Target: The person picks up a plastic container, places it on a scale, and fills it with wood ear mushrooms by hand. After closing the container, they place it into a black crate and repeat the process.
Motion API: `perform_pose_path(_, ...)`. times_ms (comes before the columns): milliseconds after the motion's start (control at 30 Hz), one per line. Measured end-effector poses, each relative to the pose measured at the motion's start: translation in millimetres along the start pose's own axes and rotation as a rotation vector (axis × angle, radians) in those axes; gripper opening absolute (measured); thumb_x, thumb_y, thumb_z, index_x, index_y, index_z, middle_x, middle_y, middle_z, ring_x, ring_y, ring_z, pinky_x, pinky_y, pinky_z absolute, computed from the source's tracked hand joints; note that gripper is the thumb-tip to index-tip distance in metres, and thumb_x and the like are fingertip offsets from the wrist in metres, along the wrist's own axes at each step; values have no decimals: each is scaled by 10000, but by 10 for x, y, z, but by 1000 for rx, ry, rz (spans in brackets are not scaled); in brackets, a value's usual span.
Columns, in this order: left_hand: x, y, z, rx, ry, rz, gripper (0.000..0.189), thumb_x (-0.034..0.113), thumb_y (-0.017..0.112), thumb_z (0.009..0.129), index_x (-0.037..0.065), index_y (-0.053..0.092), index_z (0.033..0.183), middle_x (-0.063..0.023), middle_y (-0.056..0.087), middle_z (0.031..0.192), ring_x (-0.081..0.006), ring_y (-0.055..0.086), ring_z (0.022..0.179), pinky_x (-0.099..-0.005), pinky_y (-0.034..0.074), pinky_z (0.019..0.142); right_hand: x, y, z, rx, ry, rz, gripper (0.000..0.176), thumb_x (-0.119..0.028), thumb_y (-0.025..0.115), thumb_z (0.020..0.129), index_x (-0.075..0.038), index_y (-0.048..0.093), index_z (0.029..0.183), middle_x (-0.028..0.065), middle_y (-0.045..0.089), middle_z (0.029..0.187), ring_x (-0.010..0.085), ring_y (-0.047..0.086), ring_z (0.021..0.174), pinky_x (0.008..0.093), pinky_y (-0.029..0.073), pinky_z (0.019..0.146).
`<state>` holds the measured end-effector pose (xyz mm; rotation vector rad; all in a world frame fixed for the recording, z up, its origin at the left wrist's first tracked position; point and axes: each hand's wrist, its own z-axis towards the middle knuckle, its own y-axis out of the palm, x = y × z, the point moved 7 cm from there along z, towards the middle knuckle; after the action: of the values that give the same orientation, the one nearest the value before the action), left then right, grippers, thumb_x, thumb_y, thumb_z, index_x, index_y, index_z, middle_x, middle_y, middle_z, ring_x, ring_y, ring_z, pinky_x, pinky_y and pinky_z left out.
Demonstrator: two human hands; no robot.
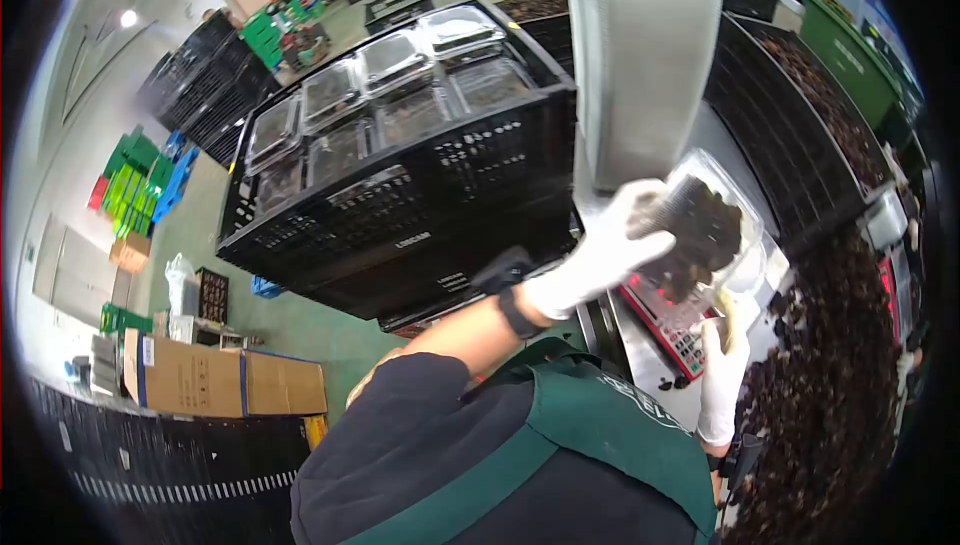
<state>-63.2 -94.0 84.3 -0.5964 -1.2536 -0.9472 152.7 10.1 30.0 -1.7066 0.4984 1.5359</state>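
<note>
Your right hand [722, 370] touches the clear clamshell [712, 230] from below, its grip unclear. Your left hand [612, 250] is clamped on its near edge, above the red scale [668, 333]. Tilted so, its dark contents could spill if your hold slackens.

Clear glossy plastic tray [722, 207], matt black plastic crate [400, 220]

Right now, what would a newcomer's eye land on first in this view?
First, the clear tub of dark pieces at centre right, gripped by the white-gloved left hand with the right hand at its lower edge, above a red-faced scale. Next, the big black crate at centre left, its top packed with filled tubs, and the tall stack of empty tubs at the top.
</note>
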Motion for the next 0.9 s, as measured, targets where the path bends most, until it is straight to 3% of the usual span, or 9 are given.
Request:
perform_pose_path(133, 1102, -1243, -341, 329, 108, 230, 691, 249, 664, 914, 11, 346, 1479, -105, 460, 1417, -185, 432, 1315, -354, 340, 1117, -522, 402, 154, -110, -145, 90, 433, 8, 565, 917, 4, 547, 1350, 93, 640, 1228, 94, 576, 842, 255, 484, 857)
perform_pose_path(233, 1498, -1890, -391, 445, 223, -22, 608, 244, 569, 984, 23, 334, 1501, -82, 447, 1460, -201, 420, 1339, -326, 306, 1134, -568, 519, 314, -159, -69, 132, 396, 16, 544, 924, 4, 565, 1319, 98, 643, 1210, 95, 580, 832, 256, 500, 813)
perform_pose_path(367, 1489, -2427, -238, 410, -151, 344, 616, 373, 546, 1006, 35, 362, 1487, -98, 514, 1393, -210, 505, 1257, -337, 464, 991, -404, 684, 450, -160, -21, 112, 384, 22, 524, 926, 7, 573, 1307, 108, 657, 1177, 99, 596, 805, 256, 505, 785)
perform_pose_path(400, 1428, -2583, -204, 354, -455, 451, 624, 427, 524, 1013, 46, 375, 1483, -122, 564, 1338, -220, 552, 1208, -341, 510, 905, -356, 704, 458, -158, -22, 86, 380, 23, 525, 925, 7, 577, 1301, 106, 661, 1170, 99, 597, 805, 253, 504, 784)
perform_pose_path(433, 1410, -2689, -118, 419, -304, 615, 677, 489, 513, 1005, 51, 382, 1504, -73, 668, 950, -120, 586, 746, -251, 484, 711, -324, 695, 450, -149, -22, 62, 376, 23, 526, 924, 7, 582, 1295, 104, 665, 1164, 98, 597, 806, 249, 503, 783)
perform_pose_path(467, 1483, -2726, -70, 444, -149, 1048, 653, 469, 527, 1001, 53, 407, 1489, -97, 662, 950, -108, 577, 748, -249, 483, 706, -299, 696, 429, -133, 23, 75, 362, 28, 526, 924, 13, 590, 1280, 90, 669, 1158, 85, 586, 804, 233, 498, 780)
perform_pose_path(633, 1243, -2462, 338, -9, 35, 1444, 555, 327, 555, 1002, 42, 435, 1463, -204, 647, 1098, -291, 637, 1023, -367, 502, 883, 111, 504, 187, -16, 181, 159, 332, -20, 512, 954, 20, 600, 1272, 87, 677, 1163, 76, 576, 766, 219, 469, 693)
perform_pose_path(700, 1293, -2357, 369, 139, -34, 1715, 483, 267, 582, 970, 22, 510, 1381, -224, 606, 1260, -372, 588, 1160, -414, 470, 984, 177, 352, -5, 80, 206, 133, 324, -21, 519, 950, 22, 611, 1257, 82, 685, 1151, 71, 572, 760, 217, 464, 686)
perform_pose_path(900, 2108, -874, 1232, -81, 895, 1576, 400, 154, 627, 911, -13, 594, 1273, -255, 608, 1261, -373, 580, 1193, -415, 475, 1000, 654, -206, -633, 297, 239, 155, 226, -20, 583, 967, 32, 657, 1175, 102, 684, 1207, 136, 641, 1025, 251, 507, 864)
